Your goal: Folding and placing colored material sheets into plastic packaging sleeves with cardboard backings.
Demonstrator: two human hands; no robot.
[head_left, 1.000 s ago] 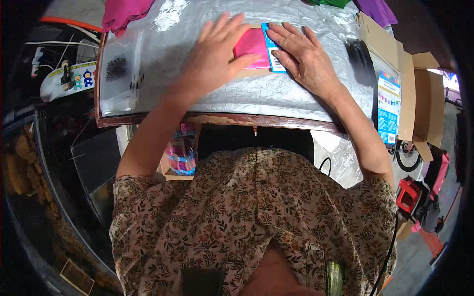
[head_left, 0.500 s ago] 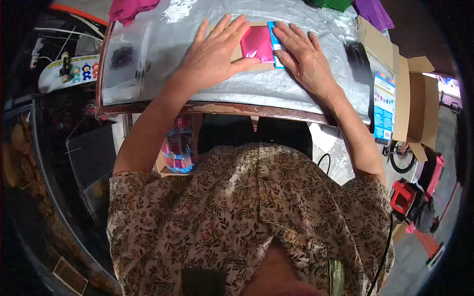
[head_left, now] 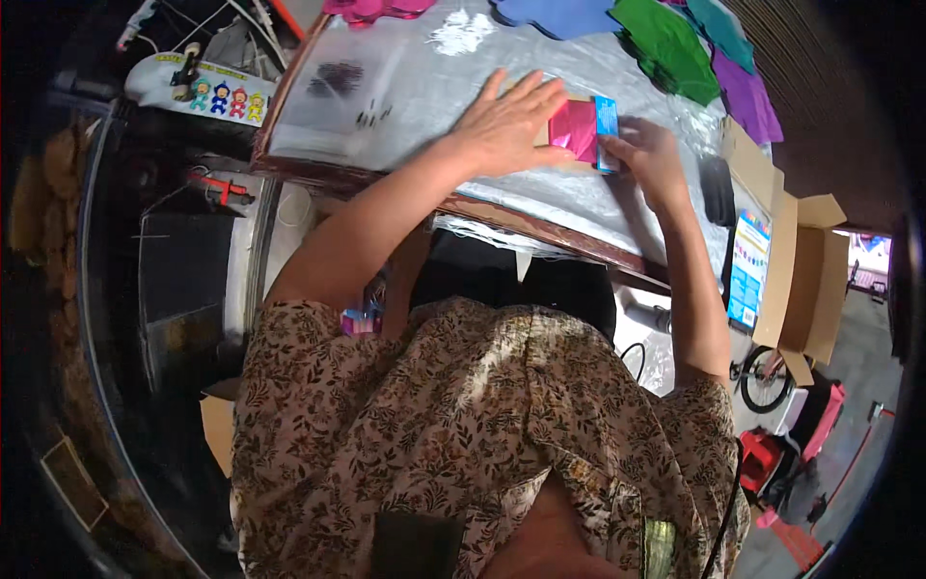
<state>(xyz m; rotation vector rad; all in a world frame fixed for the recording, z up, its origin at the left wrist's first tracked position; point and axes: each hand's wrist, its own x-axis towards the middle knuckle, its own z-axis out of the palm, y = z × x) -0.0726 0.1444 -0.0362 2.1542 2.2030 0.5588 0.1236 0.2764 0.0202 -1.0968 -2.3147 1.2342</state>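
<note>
A small shiny pink packet (head_left: 577,128) with a blue strip (head_left: 607,121) along its right edge lies on the silvery sheet covering the table (head_left: 405,106). My left hand (head_left: 506,121) lies flat with fingers spread, its fingertips pressing on the packet's left part. My right hand (head_left: 651,154) is curled at the packet's right side, fingers pinching the blue edge. Part of the packet is hidden under both hands.
Green (head_left: 666,43), purple (head_left: 748,96), blue (head_left: 559,14) and pink (head_left: 371,8) cut pieces lie along the table's far edge. A black object (head_left: 717,188) sits right of my right hand. An open cardboard box (head_left: 810,280) stands at right, a white board with cartoon figures (head_left: 207,92) at left.
My right hand went from lying flat on the packet to curling at its blue edge. My left hand stays pressed on the pink part. The view has tilted.
</note>
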